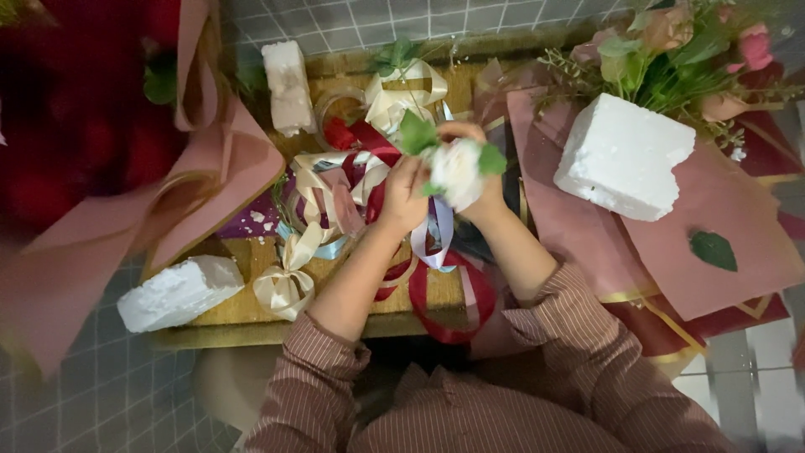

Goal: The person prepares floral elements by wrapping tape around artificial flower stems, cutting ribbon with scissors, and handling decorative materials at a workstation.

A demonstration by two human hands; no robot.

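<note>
Both my hands meet over the middle of a low wooden table [243,312]. Between them is a white artificial flower [455,170] with green leaves. My left hand [403,197] grips it from the left side, fingers curled near its base. My right hand [471,159] wraps around it from behind and the right, mostly hidden by the bloom. A pale lilac ribbon [441,236] hangs down below the flower. Loops of red ribbon [449,310] and cream ribbon [289,281] lie under my forearms.
White foam blocks lie at the front left [180,292], back [287,84] and right [622,155]. Pink wrapping paper [721,226] with a loose green leaf [714,250] covers the right side. A bunch of pink flowers [688,42] sits at the back right, a red bouquet [75,117] at the left.
</note>
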